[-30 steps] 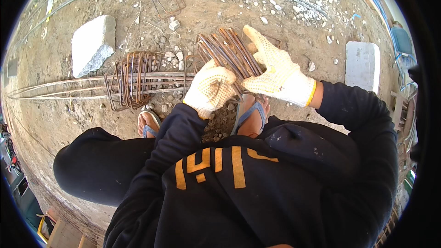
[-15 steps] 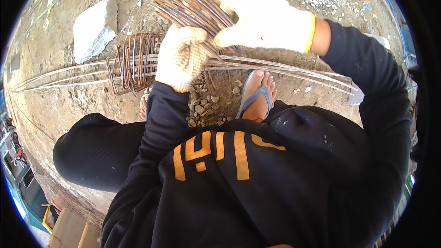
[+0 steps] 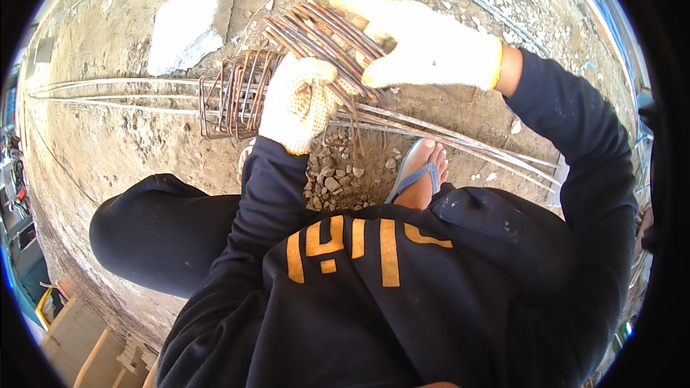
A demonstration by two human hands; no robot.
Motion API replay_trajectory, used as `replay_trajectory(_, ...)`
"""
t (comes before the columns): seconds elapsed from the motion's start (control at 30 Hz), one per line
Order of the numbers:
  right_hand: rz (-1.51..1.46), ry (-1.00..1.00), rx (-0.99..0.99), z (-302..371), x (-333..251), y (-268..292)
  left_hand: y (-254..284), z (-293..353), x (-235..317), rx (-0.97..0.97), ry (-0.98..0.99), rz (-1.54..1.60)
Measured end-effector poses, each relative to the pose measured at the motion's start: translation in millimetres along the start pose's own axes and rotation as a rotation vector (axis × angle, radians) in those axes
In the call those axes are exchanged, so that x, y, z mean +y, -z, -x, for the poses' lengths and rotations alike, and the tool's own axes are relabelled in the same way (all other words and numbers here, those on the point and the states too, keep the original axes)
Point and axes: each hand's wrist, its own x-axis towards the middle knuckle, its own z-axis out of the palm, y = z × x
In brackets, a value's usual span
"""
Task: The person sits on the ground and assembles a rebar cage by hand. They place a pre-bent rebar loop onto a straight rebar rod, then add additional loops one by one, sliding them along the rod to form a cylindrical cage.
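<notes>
Nearest the camera, a dark sweatshirt with orange lettering (image 3: 359,251) fills the lower view, and a foot in a blue sandal (image 3: 420,176) is planted on gravel. Just beyond, the left hand (image 3: 298,104), in a knitted glove, is closed around the lower end of a bundle of rusty rebar stirrups (image 3: 320,39), which is held up off the ground. The right hand (image 3: 420,47), also gloved, is laid against the bundle's far side with fingers mostly straight and pressed together, steadying it rather than gripping. The bundle's long axis runs from upper left down to lower right, tilted across the view. Behind the left hand, a set of stirrups (image 3: 233,93) is already threaded upright on long steel bars (image 3: 115,90) lying left to right on the dirt, so part of the cage is judged done, while the held bundle is not yet placed. Farther off, a pale stone block (image 3: 188,27) lies on the ground.
</notes>
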Motion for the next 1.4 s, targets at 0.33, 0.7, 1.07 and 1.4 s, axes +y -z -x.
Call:
replay_trajectory(0.33,-0.122,-0.146,0.018,48.2,-17.1,-7.3,8.8,-0.8,-27.5,-0.060,0.130,-0.055)
replay_trajectory(0.7,0.145,-0.088,0.198,70.3,-28.2,-18.9,-2.6,4.5,-39.3,-0.105,0.160,0.065)
replay_trajectory(1.07,0.158,-0.035,0.167,85.3,-30.3,-22.5,-13.3,5.9,-40.0,-0.139,0.186,0.025)
replay_trajectory(1.4,-0.042,-0.036,0.183,90.6,-26.7,-13.5,-16.5,5.4,-40.5,-0.152,0.201,-0.004)
